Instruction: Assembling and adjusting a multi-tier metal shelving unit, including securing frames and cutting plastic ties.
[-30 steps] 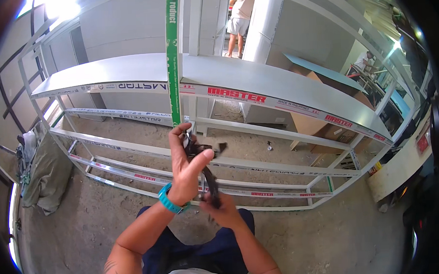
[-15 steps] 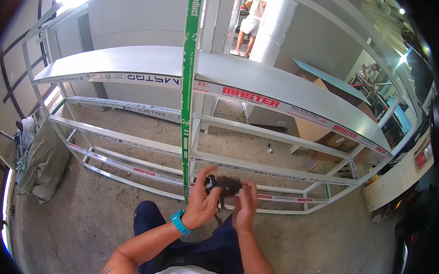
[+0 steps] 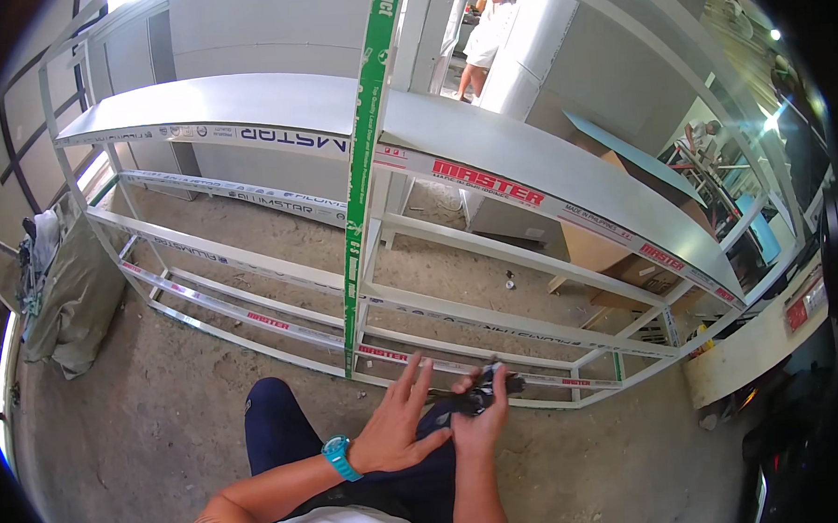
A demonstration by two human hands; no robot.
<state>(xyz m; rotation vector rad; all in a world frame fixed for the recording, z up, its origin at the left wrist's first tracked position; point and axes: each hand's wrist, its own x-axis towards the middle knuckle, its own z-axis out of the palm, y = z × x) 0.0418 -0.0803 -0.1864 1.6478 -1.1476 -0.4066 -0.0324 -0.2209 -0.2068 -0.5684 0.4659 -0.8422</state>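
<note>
My right hand point(image 3: 479, 429) is closed around a small dark object with lighter shiny patches point(image 3: 482, 395), held over my lap. Its kind is not clear, since the fingers cover part of it. Just left of it, my left hand point(image 3: 395, 428) is spread with nothing in it, its thumb pointing toward the right hand. A teal watch point(image 3: 341, 457) sits on that wrist. Beyond both hands stands a white metal frame rack point(image 3: 523, 285), its rails carrying printed tape. A green-taped upright point(image 3: 363, 161) rises at its middle.
Pale flat panels point(image 3: 225, 102) lie along the rack's upper level. A grey-green cloth-covered bundle point(image 3: 74, 295) is at the left. Brown cardboard point(image 3: 591, 245) stands behind the rack on the right, near a curved pale panel point(image 3: 750, 354). Another person point(image 3: 488, 29) stands at the back.
My left hand has let go of the dark object and opened. The right hand now holds it alone, a little lower and further right. The view has shifted slightly.
</note>
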